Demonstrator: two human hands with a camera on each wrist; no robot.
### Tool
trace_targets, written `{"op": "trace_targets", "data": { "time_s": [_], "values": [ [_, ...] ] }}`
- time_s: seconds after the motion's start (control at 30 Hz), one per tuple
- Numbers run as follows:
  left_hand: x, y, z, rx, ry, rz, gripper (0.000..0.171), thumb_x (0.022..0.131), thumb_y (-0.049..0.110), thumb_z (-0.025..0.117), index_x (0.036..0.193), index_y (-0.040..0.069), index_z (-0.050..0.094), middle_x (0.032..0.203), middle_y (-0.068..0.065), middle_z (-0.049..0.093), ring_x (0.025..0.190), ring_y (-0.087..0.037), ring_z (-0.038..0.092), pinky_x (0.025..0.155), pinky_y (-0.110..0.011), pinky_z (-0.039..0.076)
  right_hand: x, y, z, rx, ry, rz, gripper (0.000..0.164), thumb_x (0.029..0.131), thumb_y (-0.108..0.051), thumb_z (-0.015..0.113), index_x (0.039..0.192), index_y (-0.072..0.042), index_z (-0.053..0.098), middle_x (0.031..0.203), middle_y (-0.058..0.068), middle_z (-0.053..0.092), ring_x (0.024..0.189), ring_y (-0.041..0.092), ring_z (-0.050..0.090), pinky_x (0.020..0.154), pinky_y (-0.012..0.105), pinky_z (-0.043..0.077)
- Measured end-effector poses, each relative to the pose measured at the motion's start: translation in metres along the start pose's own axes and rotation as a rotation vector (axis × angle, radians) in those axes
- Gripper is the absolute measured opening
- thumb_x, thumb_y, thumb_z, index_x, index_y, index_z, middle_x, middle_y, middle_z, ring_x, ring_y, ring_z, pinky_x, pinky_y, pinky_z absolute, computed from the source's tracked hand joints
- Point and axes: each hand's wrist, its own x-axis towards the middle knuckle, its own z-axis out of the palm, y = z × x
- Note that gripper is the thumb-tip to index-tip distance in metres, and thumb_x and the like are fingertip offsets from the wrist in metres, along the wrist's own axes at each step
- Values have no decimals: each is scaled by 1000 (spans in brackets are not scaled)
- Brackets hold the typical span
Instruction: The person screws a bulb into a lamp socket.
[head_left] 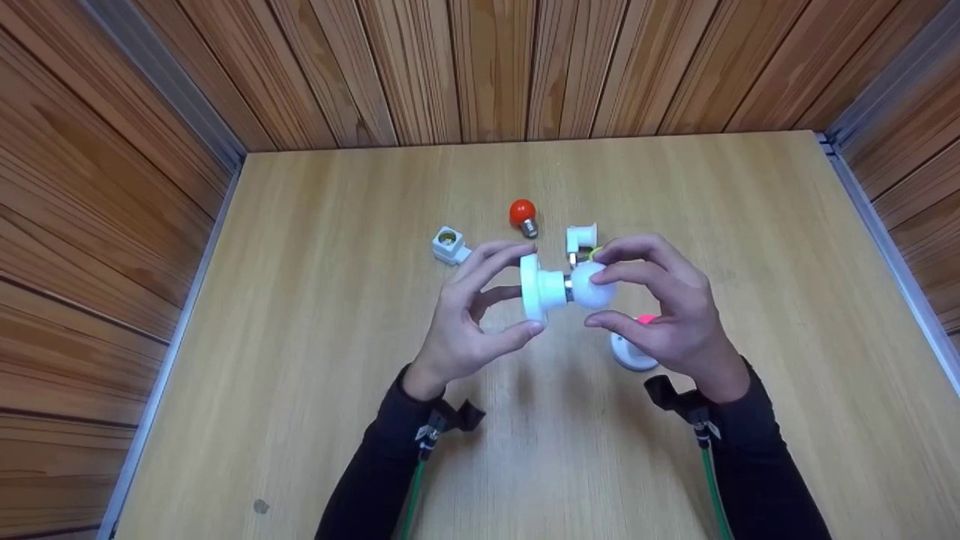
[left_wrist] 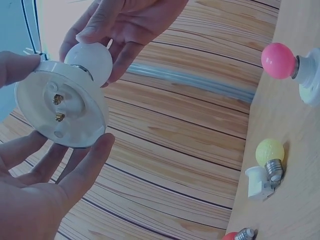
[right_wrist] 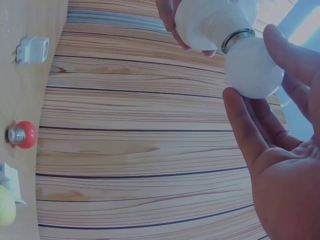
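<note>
Above the table, my left hand [head_left: 469,322] grips a white round lamp holder [head_left: 533,289] by the rim of its wide base, thumb below and fingers above. My right hand [head_left: 671,300] holds a white light bulb [head_left: 594,288] between thumb and fingertips. The bulb's metal cap points left into the mouth of the lamp holder, and a silver band of it shows between them. In the left wrist view, the hollow underside of the lamp holder [left_wrist: 42,100] faces the camera, with two brass screws inside. The right wrist view shows fingertips against the bulb [right_wrist: 252,70].
Behind the hands lie a red bulb [head_left: 522,212], a white square socket [head_left: 448,243] and another white socket [head_left: 582,238]. A yellow bulb [left_wrist: 270,151] lies against that second socket. A pink bulb [left_wrist: 278,61] sits in a white lamp holder [head_left: 628,354] near my right hand. Wooden walls [head_left: 487,67] border the table.
</note>
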Motion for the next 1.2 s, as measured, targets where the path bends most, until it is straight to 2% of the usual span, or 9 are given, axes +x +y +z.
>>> {"op": "trace_targets", "data": {
  "time_s": [0.23,0.4,0.7,0.87,1.03,1.2],
  "values": [
    [0,1,-1,3,3,-5,70,82,3,82,147,-6,56,144,-25,55,130,-31,61,102,-42,64,1,1,0,28,-23,-4,33,92,-21,83,109,6,74,113,28,66,115,19,67,109,19,56],
    [0,0,-1,4,4,-2,70,82,2,82,147,-7,56,144,-26,55,131,-30,61,103,-42,64,1,1,-1,55,-37,11,33,90,-13,85,112,8,73,114,28,66,116,18,68,108,20,57],
    [1,0,-1,-5,1,14,71,80,1,83,146,-8,56,142,-27,55,129,-24,60,101,-43,65,1,1,-2,58,-56,24,38,88,-11,87,117,9,72,115,28,66,119,14,68,105,19,59],
    [1,0,-1,0,-3,14,71,80,1,82,146,-8,56,143,-27,55,129,-25,60,102,-44,64,1,0,-4,39,-73,46,41,92,-21,84,119,8,72,116,27,66,117,13,68,103,17,59],
    [1,1,-2,8,-8,11,71,81,2,82,146,-8,56,143,-27,54,130,-29,60,103,-43,64,1,-2,-5,12,-88,85,45,93,-27,83,122,6,71,115,23,68,109,10,68,97,12,58],
    [1,0,-2,6,-12,10,71,81,2,82,146,-8,56,143,-27,54,131,-31,60,103,-43,64,0,-3,-6,-11,-107,143,45,87,-13,88,125,4,71,113,19,72,101,7,69,93,11,58]
  ]
}}
